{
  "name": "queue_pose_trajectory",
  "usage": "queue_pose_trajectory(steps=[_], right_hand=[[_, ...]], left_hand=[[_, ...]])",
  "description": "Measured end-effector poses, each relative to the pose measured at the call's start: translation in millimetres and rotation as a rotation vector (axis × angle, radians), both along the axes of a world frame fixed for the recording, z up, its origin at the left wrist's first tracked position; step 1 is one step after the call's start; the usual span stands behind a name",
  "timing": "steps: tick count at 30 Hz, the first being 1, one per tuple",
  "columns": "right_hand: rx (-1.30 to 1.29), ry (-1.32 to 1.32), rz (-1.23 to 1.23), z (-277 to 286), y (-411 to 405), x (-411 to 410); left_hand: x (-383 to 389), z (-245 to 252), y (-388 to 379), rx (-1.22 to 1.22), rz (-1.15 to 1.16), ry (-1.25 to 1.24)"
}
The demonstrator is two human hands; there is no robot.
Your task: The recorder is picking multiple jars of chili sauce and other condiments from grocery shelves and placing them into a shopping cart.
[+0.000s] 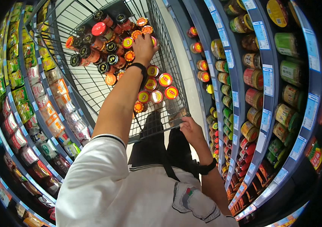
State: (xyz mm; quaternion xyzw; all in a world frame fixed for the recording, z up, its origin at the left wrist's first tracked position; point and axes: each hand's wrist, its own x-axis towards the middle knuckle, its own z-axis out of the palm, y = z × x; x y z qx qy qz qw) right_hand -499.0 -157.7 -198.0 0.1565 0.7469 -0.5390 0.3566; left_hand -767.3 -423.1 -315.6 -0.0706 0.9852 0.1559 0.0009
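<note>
My left hand (144, 49) reaches down among jars in a wire shopping cart (175, 63). Its fingers are over a jar with a red-and-yellow lid (154, 41) and an orange-lidded jar (136, 34); whether they grip one is hidden. Left of this hand are several black-lidded glass jars (112, 59), some tilted, and a jar with a larger red lid (99, 29). Below the wrist, upright jars with red-and-yellow lids (165, 79) stand grouped. My right hand (192, 131) is loosely curled beside the cart's near right corner; contact with the rim is unclear.
Shelves of jars (253, 81) with price tags rise close along the right. On the left, shelves hold bagged goods (24, 110). A strip of pale floor (190, 85) runs between the cart and the right shelves. My legs (152, 127) are against the cart's near end.
</note>
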Motion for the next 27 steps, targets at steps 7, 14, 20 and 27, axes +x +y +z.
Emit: queue_pose_trajectory(steps=[7,14,20,27], right_hand=[[-0.177,0.019,0.006,29.4,-8.2,-38.7],[-0.427,0.03,-0.148,93.9,-19.5,-93.9],[-0.816,0.091,-0.172,151.0,-42.5,-110.8],[-1.113,-0.086,0.053,210.2,-35.2,-90.5]], left_hand=[[40.0,93.0,-28.2,0.137,-0.039,0.202],[85.6,230.4,-58.3,0.663,-0.072,0.054],[123.6,350.7,-30.9,1.063,-0.121,-0.152],[150.6,388.6,-8.0,1.104,-0.34,-0.183]])
